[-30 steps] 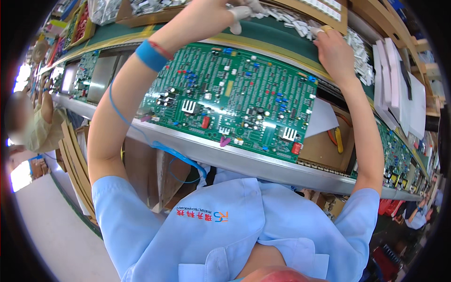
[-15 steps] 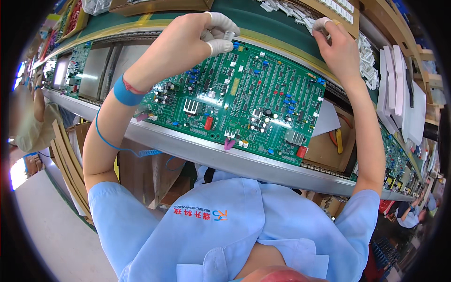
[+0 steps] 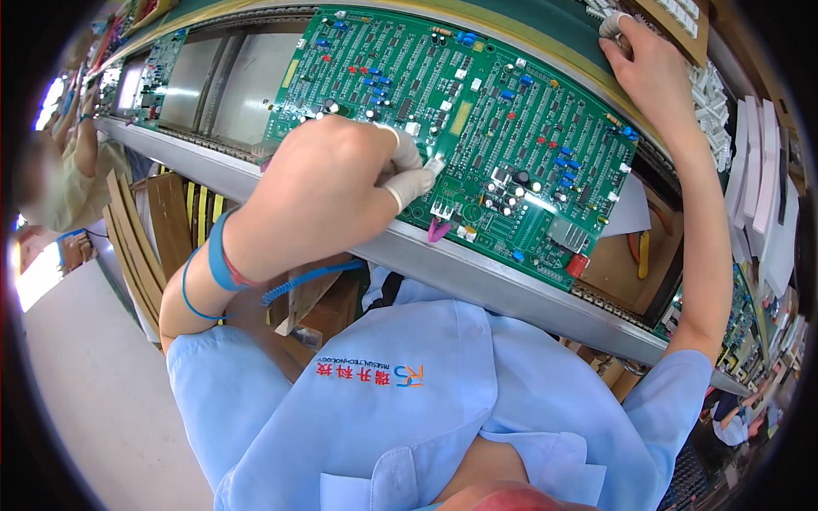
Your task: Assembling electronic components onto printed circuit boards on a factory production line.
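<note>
My left hand, with white finger cots and a blue wrist strap, pinches a small white connector between thumb and fingertips. It hovers over or touches the middle of a large green circuit board; which of the two I cannot tell. The hand hides the board's lower left part. At the far right, my right hand is curled closed beside a heap of small white parts. Its fingertips face away, so anything between them is hidden. A purple-pink piece hangs at the board's near edge.
The board rests on the rails of a metal conveyor. Orange-yellow pliers lie in a brown tray under its right end. More white parts and stacked white trays stand at right. A co-worker is at far left.
My left hand has come nearer, down from the board's far edge to its middle with the small white part. The right hand has shifted slightly right in the view, which has itself moved.
</note>
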{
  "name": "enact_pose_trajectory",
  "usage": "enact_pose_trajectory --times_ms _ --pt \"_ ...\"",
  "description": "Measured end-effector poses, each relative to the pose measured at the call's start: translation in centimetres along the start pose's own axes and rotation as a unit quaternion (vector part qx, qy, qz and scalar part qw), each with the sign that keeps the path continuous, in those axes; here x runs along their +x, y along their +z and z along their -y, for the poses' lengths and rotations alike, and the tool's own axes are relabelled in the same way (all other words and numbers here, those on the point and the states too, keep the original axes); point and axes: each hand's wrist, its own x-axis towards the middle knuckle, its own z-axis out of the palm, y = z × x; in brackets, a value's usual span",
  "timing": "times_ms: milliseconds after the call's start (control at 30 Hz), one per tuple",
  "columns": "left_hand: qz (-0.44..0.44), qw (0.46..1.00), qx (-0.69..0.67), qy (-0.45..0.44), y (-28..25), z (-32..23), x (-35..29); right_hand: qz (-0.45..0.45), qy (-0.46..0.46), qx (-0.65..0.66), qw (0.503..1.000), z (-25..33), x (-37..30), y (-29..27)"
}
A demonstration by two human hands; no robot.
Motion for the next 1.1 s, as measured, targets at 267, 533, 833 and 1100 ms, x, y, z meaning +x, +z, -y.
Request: enact_pose_trajectory --times_ms 267,533,833,1100 --pt "0.035 0.979 0.201 0.011 1.8 -0.8 0.7 0.067 0.028 0.066 0.995 4.4 0.0 -4.0" --pt "0.084 0.964 0.250 -0.012 1.6 -2.4 2.1 0.054 0.009 0.012 0.998 3.1 0.2 -3.9" --pt "0.132 0.946 0.295 -0.003 1.0 -3.0 3.1 0.046 -0.046 0.026 0.998 2.1 1.0 -2.7" --pt "0.157 0.941 0.299 0.035 0.6 -2.9 3.9 0.047 -0.070 0.007 0.996 1.6 0.8 -2.8"
